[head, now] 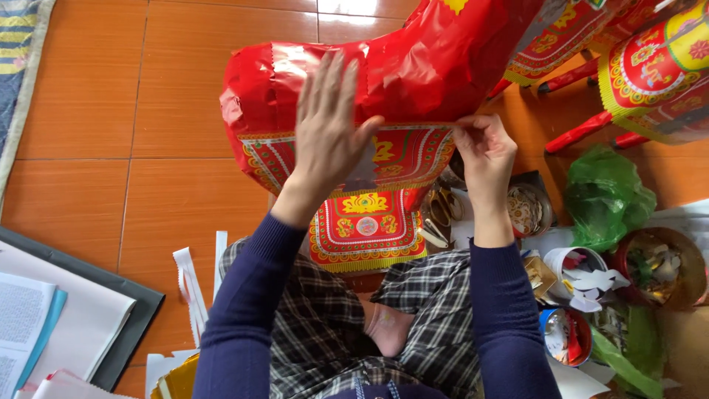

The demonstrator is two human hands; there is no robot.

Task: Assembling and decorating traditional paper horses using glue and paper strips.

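While a person sits on an orange tiled floor point(111, 111), seen from above, a large red paper figure point(413, 66) is held up in the upper middle of the frame, over the lap. A patterned paper panel point(367, 222) in red, yellow and white hangs from the figure's underside down toward the centre of the frame.

The left hand point(329, 129) is laid flat on the red paper, fingers spread and fully open, nothing being gripped; the palm is pressed against the seam where the panel meets the red body. The right hand point(484, 155), just right of centre, is closed in a pinch on the upper right edge of the panel, thumb and fingertips drawn together on the paper. Both arms are covered by dark blue sleeves point(509, 325), and checked trousers point(428, 310) fill the lower middle.

The step in hand appears to be the fixing of the panel to the figure, the seam being pressed down. The next move would likely call for gentle, even pressure along that edge, since thin paper creases and tears easily.

At lower right, small pots of paper scraps point(583, 277) and a green plastic bag point(605, 196) are gathered. At upper right, more decorated red figures point(650, 66) are seen. At lower left, stacked sheets of paper point(66, 318) are laid.
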